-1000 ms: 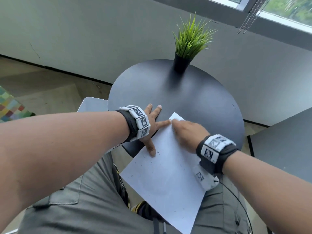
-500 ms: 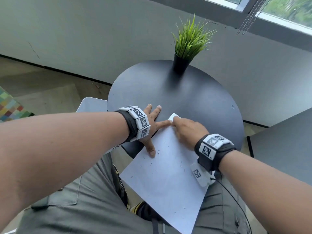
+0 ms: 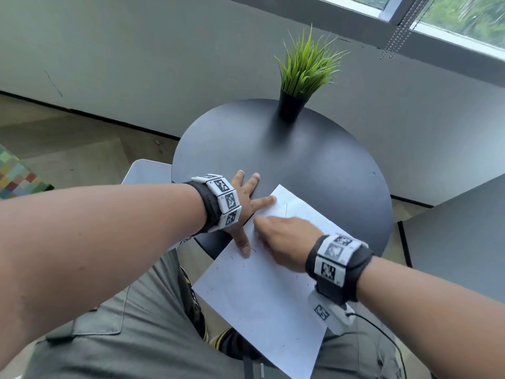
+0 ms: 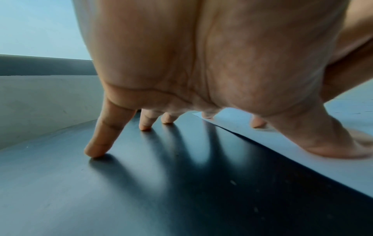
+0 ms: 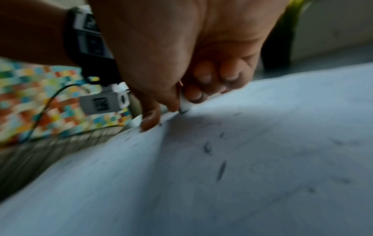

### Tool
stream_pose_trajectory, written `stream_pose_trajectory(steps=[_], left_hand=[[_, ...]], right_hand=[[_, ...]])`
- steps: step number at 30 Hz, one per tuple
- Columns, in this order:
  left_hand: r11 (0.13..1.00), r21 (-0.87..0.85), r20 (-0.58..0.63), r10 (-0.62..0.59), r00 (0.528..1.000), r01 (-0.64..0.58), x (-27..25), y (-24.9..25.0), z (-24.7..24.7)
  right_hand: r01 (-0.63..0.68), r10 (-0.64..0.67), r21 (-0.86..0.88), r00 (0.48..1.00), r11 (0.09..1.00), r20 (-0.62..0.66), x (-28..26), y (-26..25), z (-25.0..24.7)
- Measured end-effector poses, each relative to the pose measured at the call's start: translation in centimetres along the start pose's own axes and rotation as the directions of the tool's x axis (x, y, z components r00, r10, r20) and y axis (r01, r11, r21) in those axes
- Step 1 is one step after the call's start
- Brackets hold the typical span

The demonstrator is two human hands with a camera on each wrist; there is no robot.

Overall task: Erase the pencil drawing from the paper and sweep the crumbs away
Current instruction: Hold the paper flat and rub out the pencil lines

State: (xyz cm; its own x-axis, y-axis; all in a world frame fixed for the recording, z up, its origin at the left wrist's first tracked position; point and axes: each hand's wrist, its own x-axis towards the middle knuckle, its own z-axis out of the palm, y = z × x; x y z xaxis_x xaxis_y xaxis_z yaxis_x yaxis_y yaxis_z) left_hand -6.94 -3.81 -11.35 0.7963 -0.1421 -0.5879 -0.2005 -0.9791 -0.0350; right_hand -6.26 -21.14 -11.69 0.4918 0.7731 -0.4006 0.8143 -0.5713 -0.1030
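A white sheet of paper (image 3: pixel 262 305) lies half on the round black table (image 3: pixel 300 160) and hangs over its near edge above my lap. Faint pencil lines (image 3: pixel 285 209) show near its far corner, and dark crumbs (image 5: pixel 207 147) are scattered over it. My left hand (image 3: pixel 247 206) is spread flat, forefinger and thumb (image 4: pixel 333 143) pressing the paper's left edge, the other fingers (image 4: pixel 96 150) on the table. My right hand (image 3: pixel 281 239) pinches a small white eraser (image 5: pixel 184 105) and holds its tip on the paper just right of the left thumb.
A black pot of green grass (image 3: pixel 303 77) stands at the table's far edge. A second dark tabletop (image 3: pixel 459 236) is at the right. A white chair (image 3: pixel 147 170) sits left of the table. The grey wall and window lie beyond.
My right hand with the eraser has slid from the paper's far corner back toward me and to the left, uncovering that corner. The left hand has stayed put.
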Motion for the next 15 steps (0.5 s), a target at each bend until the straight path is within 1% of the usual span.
stream_pose_trajectory(steps=[1, 2, 3, 4, 5, 6, 7, 8, 9, 10, 11, 13, 14, 15], left_hand=[[1.000, 0.001, -0.002, 0.007, 1.000, -0.007, 0.1, 0.0, 0.0], [1.000, 0.008, -0.013, 0.024, 1.000, -0.024, 0.2, -0.1, 0.0], [0.998, 0.029, -0.027, 0.047, 0.999, -0.046, 0.3, -0.2, 0.1], [0.995, 0.060, -0.038, 0.077, 0.996, -0.075, 0.3, -0.2, 0.1], [0.991, 0.091, -0.047, 0.107, 0.993, -0.102, 0.2, -0.1, 0.0], [0.986, 0.112, -0.054, 0.132, 0.990, -0.126, 0.2, 0.0, -0.1], [0.982, 0.127, -0.056, 0.150, 0.987, -0.142, 0.2, 0.2, -0.2], [0.978, 0.139, -0.054, 0.163, 0.985, -0.154, 0.2, 0.3, -0.2], [0.976, 0.147, -0.052, 0.170, 0.984, -0.161, 0.2, 0.3, -0.3], [0.975, 0.150, -0.051, 0.174, 0.983, -0.165, 0.2, 0.3, -0.3], [0.974, 0.151, -0.050, 0.177, 0.983, -0.168, 0.1, 0.3, -0.4], [0.976, 0.141, -0.048, 0.174, 0.984, -0.166, 0.1, 0.1, -0.3], [0.978, 0.133, -0.041, 0.168, 0.985, -0.162, 0.1, 0.1, -0.2], [0.979, 0.126, -0.034, 0.163, 0.986, -0.157, 0.2, 0.1, -0.1]], right_hand=[[-0.040, 0.040, 0.002, 0.999, 0.999, -0.004, 0.3, 0.9, -0.3], [-0.135, 0.134, -0.015, 0.990, 0.991, -0.032, 0.9, 2.6, -0.6], [-0.233, 0.231, -0.014, 0.969, 0.972, -0.085, 1.2, 4.3, -1.3], [-0.294, 0.292, 0.000, 0.949, 0.956, -0.118, 1.3, 5.5, -1.6], [-0.307, 0.304, -0.007, 0.945, 0.952, -0.120, 1.1, 5.7, -1.7], [-0.258, 0.253, -0.034, 0.961, 0.966, -0.114, 0.8, 5.0, -1.7], [-0.165, 0.161, -0.050, 0.984, 0.985, -0.080, 0.5, 3.7, -1.2], [-0.034, 0.031, -0.051, 0.998, 0.998, -0.050, -0.1, 2.3, -0.7], [0.038, -0.038, -0.021, 0.998, 0.999, -0.040, -0.4, 1.6, -0.4], [0.045, -0.044, 0.011, 0.998, 0.999, -0.049, -0.4, 1.7, -0.6], [-0.005, 0.008, 0.037, 0.998, 0.999, -0.063, 0.1, 2.5, -1.0], [-0.152, 0.156, 0.056, 0.985, 0.987, -0.068, 0.9, 4.9, -1.7], [-0.188, 0.191, 0.059, 0.980, 0.980, -0.058, 1.0, 5.2, -1.6], [-0.177, 0.179, 0.036, 0.982, 0.984, -0.062, 0.9, 4.7, -1.4]])
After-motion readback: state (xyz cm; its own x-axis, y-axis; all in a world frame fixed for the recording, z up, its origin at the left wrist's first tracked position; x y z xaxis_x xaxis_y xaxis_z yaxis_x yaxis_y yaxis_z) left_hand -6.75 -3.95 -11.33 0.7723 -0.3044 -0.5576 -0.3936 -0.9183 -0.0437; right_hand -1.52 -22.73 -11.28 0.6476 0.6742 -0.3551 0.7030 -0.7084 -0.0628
